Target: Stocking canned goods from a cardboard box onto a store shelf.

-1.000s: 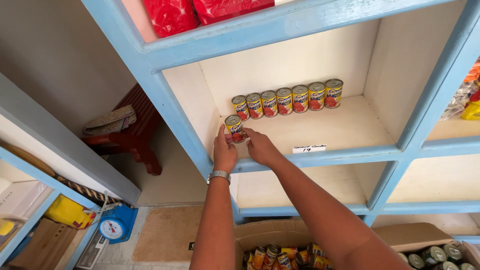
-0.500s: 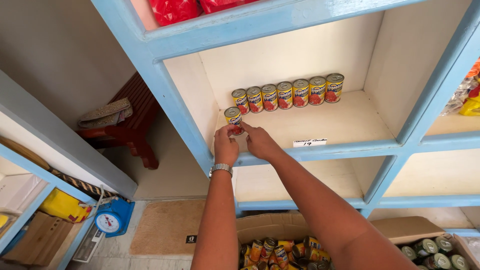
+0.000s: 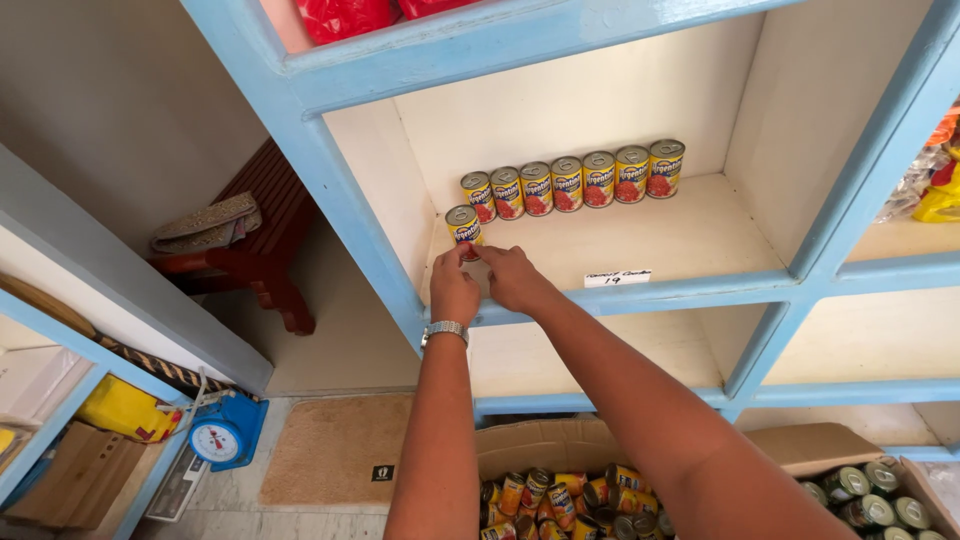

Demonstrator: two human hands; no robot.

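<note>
Both arms reach up into the shelf compartment point(image 3: 700, 240), wrists nearly level w/ its front edge. L hand point(image 3: 453, 292) and R hand point(image 3: 512, 277) pinch a yellow-red can point(image 3: 464, 226) w/ fingertips; it stands upright near the shelf's front-left corner. Row of seven matching cans point(image 3: 575, 181) sits along the back edge.

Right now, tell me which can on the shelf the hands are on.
The lone front can, standing ahead of the back row's left end; left hand and right hand both touch its base.
</note>
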